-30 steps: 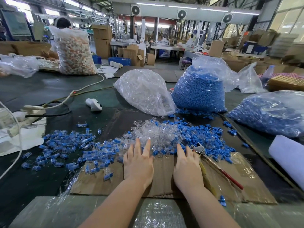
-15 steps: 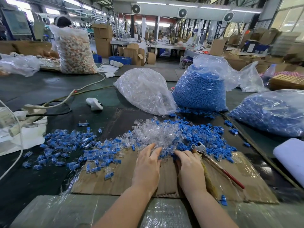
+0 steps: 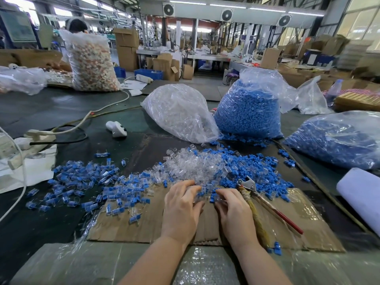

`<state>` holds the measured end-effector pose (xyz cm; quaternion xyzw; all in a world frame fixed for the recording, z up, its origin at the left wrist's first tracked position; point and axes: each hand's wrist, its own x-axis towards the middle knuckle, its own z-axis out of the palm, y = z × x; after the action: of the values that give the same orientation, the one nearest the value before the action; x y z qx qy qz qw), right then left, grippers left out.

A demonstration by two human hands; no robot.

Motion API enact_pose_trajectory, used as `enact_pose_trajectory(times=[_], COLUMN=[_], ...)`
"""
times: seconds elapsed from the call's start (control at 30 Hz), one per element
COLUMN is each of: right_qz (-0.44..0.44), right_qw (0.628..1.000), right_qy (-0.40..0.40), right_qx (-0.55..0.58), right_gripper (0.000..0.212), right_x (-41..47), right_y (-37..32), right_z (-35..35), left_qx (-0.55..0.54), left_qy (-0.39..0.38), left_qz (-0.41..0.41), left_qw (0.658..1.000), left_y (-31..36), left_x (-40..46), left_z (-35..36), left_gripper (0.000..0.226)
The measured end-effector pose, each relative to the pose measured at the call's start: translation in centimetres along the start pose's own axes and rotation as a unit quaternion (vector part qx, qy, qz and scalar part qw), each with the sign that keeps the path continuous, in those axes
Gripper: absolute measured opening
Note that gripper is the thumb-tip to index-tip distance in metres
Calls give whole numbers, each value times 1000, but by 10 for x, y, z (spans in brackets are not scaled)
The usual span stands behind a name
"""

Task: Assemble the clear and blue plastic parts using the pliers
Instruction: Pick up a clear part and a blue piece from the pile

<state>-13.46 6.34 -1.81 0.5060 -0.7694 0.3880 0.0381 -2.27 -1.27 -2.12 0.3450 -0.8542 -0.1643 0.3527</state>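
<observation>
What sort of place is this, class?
Most likely a factory assembly hall: bulk bags of blue plastic parts and clear plastic parts sit on a long worktable, with stacked cardboard cartons and overhead fans behind.

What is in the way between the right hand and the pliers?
Nothing visible. The pliers lie on the cardboard just to the right of the right hand, with only bare cardboard in the gap. That hand's fingers are busy in the loose blue and clear parts, as is the left hand.
</observation>
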Motion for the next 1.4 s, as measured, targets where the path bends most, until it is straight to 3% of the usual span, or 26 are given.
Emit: enact_pose_trajectory(times=[0.17,0.33,0.6,0.67,0.8,0.87,0.97,1.2,1.4], right_qz=[-18,-75,-116,-98,-60,-87,-118,-101,-54], right_qw=[999,995,989,992,996,991,982,984,992], right_qy=[5,-29,-57,-44,56,58,38,50,53], right_qx=[45,56,76,73,-15,-83,-143,-140,-99], right_gripper=[43,58,63,59,37,31,38,29,24], right_x=[-3,-7,-9,-8,-4,-4,-3,-2,-3], right_y=[-5,-10,-14,-11,-5,-4,-2,-5,-3], right_z=[-3,-3,-3,-2,0,3,6,5,6], left_qx=[10,6,-62,-77,-95,-91,-75,-71,-59], left_qy=[12,-8,-36,-39,-9,1,-4,15,-18], left_qz=[23,51,45,34,-6,-9,1,12,38], left_qw=[1000,999,996,996,995,996,997,997,997], left_y=[2,7,9,9,9,10,9,10,10], left_x=[-1,-1,0,0,1,1,1,-1,-3], left_z=[-3,-5,-9,-9,-10,-10,-10,-11,-9], left_gripper=[26,28,16,13,10,13,25,10,11])
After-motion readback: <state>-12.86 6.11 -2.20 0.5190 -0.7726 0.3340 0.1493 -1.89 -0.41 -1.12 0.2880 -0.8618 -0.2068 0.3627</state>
